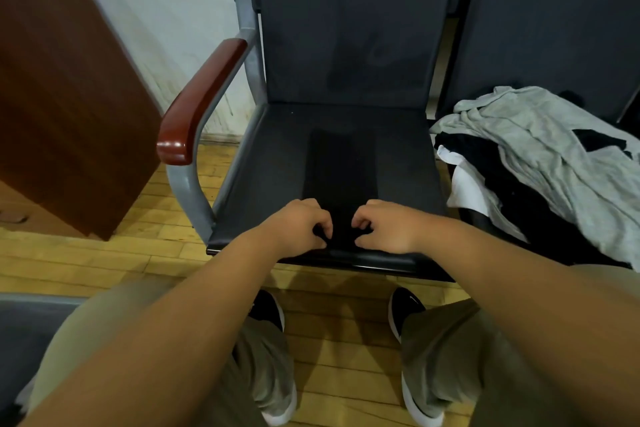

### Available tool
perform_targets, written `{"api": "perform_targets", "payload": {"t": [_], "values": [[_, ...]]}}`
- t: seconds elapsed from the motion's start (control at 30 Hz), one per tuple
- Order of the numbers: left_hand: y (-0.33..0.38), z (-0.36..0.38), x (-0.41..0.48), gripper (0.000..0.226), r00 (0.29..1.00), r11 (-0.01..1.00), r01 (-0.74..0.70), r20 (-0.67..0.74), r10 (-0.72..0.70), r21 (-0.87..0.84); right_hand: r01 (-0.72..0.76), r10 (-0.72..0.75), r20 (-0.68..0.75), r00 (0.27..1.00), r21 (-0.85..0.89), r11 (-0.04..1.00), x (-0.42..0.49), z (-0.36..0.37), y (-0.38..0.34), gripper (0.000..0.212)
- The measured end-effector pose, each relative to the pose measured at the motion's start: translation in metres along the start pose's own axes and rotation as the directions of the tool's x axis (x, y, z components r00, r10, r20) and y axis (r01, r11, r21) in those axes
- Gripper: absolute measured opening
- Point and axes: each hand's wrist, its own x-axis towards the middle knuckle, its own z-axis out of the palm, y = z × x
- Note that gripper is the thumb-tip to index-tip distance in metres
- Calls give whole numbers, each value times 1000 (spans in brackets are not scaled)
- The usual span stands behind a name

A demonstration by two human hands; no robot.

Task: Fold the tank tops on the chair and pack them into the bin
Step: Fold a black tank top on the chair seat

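The left hand (pixel 298 225) and right hand (pixel 384 227) pinch the near end of a black tank top (pixel 341 166) on the chair (pixel 263 166).

Chair seat (pixel 263 163): black tank top (pixel 341 166) lying flat.

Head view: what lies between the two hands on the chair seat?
In the head view, the near end of the black tank top, folded into a long strip, lies between left hand and right hand; both pinch it.
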Motion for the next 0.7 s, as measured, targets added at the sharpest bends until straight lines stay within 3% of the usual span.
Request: {"api": "perform_targets", "payload": {"t": [0.1,0.23,0.3,0.47,0.57,0.7], "values": [[1,0,4,16,999,997,32,-22,-34,-63,15,-16,-36,999,-43,999,2,5,-2,58],[3,-6,9,14,998,993,63,-7,-64,-102,59,-104,-170,980,-250,967,3,17,-9,65],[2,-7,10,18,998,998,48,44,-46,-37,90,-165,-213,963,-320,943,5,24,-14,58],[9,5,3,60,996,972,-44,82,25,232,148,-237,-238,942,-339,929,6,27,-18,33],[11,9,0,45,999,957,-52,28,46,286,175,-256,-217,942,-332,927,1,27,-17,28],[5,0,-2,22,1000,988,-12,23,9,151,180,-237,-202,950,-266,947,-7,30,-14,27]]}}
